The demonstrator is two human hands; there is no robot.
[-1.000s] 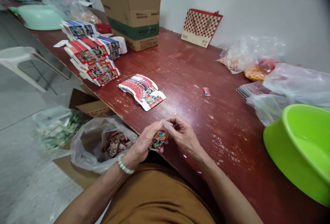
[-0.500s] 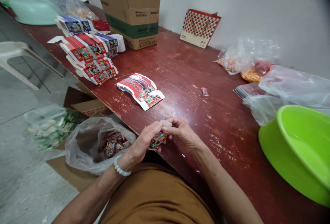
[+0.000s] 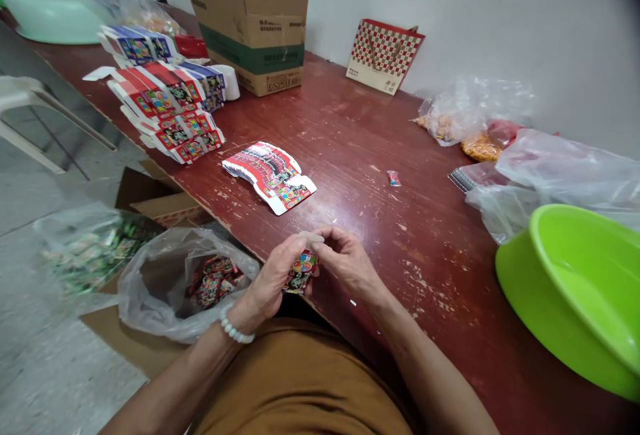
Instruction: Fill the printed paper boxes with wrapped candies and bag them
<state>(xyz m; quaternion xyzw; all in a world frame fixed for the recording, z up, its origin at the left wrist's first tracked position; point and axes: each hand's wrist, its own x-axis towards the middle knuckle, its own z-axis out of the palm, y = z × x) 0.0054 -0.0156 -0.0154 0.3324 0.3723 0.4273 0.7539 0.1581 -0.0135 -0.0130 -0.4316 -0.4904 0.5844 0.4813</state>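
Note:
At the near edge of the red-brown table, both my hands pinch one small colourful printed packet. My left hand, with a white bead bracelet on the wrist, grips its left side with curled fingers. My right hand grips its top right corner between thumb and fingers. A fanned stack of flat printed cartons lies on the table just beyond my hands.
A clear bag of similar packets sits low at my left, another bag beyond it. Folded boxes, a cardboard box, a checked paper bag, plastic bags, a small sweet and a green basin stand around.
My hands keep hold of the packet and have worked it slightly. The view has drifted a little to the right and forward.

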